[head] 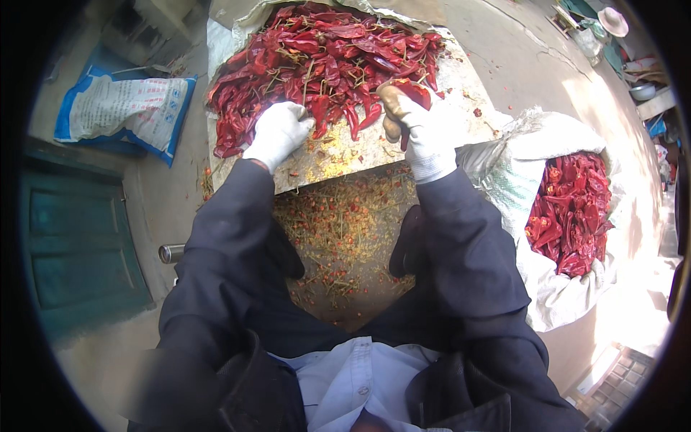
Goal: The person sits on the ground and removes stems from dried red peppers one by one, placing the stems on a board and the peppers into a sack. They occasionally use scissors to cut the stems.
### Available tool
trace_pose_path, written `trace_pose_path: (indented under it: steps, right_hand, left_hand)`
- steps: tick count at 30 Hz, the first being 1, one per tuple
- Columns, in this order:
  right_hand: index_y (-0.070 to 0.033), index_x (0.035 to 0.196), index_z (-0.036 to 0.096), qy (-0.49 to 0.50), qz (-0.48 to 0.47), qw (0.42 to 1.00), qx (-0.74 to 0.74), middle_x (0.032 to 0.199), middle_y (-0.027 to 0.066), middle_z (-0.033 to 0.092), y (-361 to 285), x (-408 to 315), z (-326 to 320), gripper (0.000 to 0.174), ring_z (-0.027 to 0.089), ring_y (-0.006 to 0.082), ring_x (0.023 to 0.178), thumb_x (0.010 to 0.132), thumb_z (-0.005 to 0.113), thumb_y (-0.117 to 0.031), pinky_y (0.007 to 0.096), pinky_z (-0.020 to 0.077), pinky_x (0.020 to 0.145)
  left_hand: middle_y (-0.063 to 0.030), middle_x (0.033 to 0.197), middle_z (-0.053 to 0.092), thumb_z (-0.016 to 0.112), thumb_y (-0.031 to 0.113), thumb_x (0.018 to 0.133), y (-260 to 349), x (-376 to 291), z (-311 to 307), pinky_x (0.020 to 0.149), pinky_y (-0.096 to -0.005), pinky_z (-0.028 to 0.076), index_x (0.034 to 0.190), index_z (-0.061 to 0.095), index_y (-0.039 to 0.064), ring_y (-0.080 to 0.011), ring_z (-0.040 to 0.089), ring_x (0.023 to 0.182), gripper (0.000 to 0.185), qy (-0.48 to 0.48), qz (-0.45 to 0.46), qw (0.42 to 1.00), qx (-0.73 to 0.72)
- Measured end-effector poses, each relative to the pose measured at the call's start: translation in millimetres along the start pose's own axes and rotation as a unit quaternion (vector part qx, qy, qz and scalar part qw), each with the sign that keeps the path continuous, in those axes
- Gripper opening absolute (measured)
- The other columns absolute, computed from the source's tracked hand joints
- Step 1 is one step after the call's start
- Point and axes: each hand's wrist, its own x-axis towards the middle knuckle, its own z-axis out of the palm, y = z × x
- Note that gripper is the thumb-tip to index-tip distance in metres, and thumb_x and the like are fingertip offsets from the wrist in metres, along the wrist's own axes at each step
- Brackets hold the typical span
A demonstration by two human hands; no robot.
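A heap of dried red chili peppers (334,48) with pale stems covers a pale board (464,81) before me. My left hand (280,132), in a white glove, rests at the heap's near left edge with its fingers curled. Whether anything is pinched between those fingertips is hidden. My right hand (415,121) wears a white glove with stained, tan fingers and is closed around red peppers (414,93) at the heap's right side. Yellow seeds (334,154) lie scattered on the board between my hands.
An open white woven sack (572,308) holding red peppers (575,216) stands at my right. Stems, seeds and red bits (345,227) litter the ground between my feet. A blue-and-white printed sack (127,110) lies at the left, near a green door (81,237) and a metal cylinder (171,253).
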Motion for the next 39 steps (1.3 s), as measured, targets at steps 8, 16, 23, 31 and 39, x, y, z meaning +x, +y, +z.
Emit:
trace_pose_path:
  steps: [8, 16, 23, 31, 39]
  right_hand:
    - [0.003, 0.099, 0.069, 0.01, 0.027, 0.999, 0.04, 0.071, 0.0002, 0.064, -2.3, -2.9, 0.8, 0.014, 0.048, 0.0035, 0.049, 0.088, 0.073, -0.005, 0.0219, 0.035, 0.045]
    - [0.004, 0.108, 0.068, 0.041, 0.032, 0.998, -0.025, 0.077, 0.0094, 0.07, 1.3, 4.7, -5.7, 0.022, 0.069, 0.0173, 0.065, 0.093, 0.072, -0.012, 0.0276, 0.0573, 0.057]
    - [0.006, 0.107, 0.063, 0.034, 0.03, 0.999, 0.021, 0.088, 0.0128, 0.072, 6.3, 3.4, 4.1, 0.027, 0.074, 0.0223, 0.076, 0.095, 0.071, -0.016, 0.0303, 0.0611, 0.067]
    - [0.005, 0.109, 0.063, 0.031, 0.047, 0.998, -0.006, 0.089, 0.0123, 0.072, 3.9, 1.5, 5.8, 0.023, 0.074, 0.0223, 0.079, 0.096, 0.069, -0.013, 0.0318, 0.0608, 0.07]
    - [0.004, 0.109, 0.068, 0.05, -0.007, 0.998, 0.031, 0.093, 0.0095, 0.073, 17.6, 8.7, 6.0, 0.02, 0.07, 0.0149, 0.078, 0.093, 0.071, -0.008, 0.0275, 0.0564, 0.07]
  left_hand:
    - [-0.0169, 0.097, 0.073, 0.07, 0.042, 0.086, 17.7, 33.5, 37.1, 0.086, -0.044, 0.055, 0.097, 0.074, 0.008, -0.0357, 0.07, 0.095, 0.037, -0.016, -0.089, 0.996, 0.026]
    - [-0.0169, 0.086, 0.07, 0.067, 0.031, 0.079, -1.1, 31.0, 34.1, 0.078, -0.0457, 0.053, 0.079, 0.071, 0.007, -0.0361, 0.068, 0.085, 0.025, 0.033, -0.081, 0.981, -0.176]
    - [-0.0168, 0.088, 0.072, 0.07, 0.045, 0.084, 16.4, 20.5, 27.5, 0.081, -0.0454, 0.054, 0.085, 0.072, 0.007, -0.036, 0.07, 0.09, 0.038, 0.041, -0.04, 0.998, -0.019]
    - [-0.0167, 0.089, 0.072, 0.069, 0.044, 0.084, 19.3, 43.1, 52.6, 0.081, -0.0465, 0.054, 0.087, 0.071, 0.006, -0.0365, 0.07, 0.091, 0.038, 0.066, -0.075, 0.995, -0.002]
    - [-0.0156, 0.07, 0.061, 0.067, 0.034, 0.084, 31.6, 21.0, 13.8, 0.068, -0.0418, 0.049, 0.07, 0.058, 0.005, -0.03, 0.062, 0.068, 0.033, 0.104, -0.023, 0.98, -0.168]
